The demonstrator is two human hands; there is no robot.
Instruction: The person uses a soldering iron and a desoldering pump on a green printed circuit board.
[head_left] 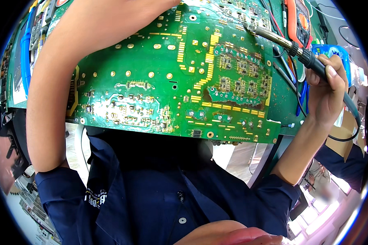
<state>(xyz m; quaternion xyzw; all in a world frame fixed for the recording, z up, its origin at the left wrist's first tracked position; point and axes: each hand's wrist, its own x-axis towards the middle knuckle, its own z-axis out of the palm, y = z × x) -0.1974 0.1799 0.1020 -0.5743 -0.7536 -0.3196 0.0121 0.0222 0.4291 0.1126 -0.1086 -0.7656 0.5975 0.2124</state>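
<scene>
Head view, looking down over the person's own chest and dark blue shirt [159, 192]. A large green circuit board [167, 77] fills the middle of the picture, its solder side facing up, dotted with gold pads and rows of small grey parts. It lies on a green surface [283, 110], with its near edge jutting toward the person's body.

The right hand [329, 92] has its grip closed around the dark handle of a soldering iron [290, 45]. The iron's metal shaft slants up and to the left, and its tip sits at the board's far right corner, among a cluster of small parts; whether it touches a joint is too small to tell.

The left arm [49, 94] crosses the left side of the picture and bends over the board's top edge. The left hand is out of the picture, so its grip cannot be told.

Beyond the iron lie an orange meter [300, 20], red, black and blue wires [294, 73], and a blue plastic packet [335, 53].

As a judgement, soldering work looks under way at one corner. A dark, scorched-looking edge [216, 96] shows near the board's middle right, and nothing marks which joints are finished.
</scene>
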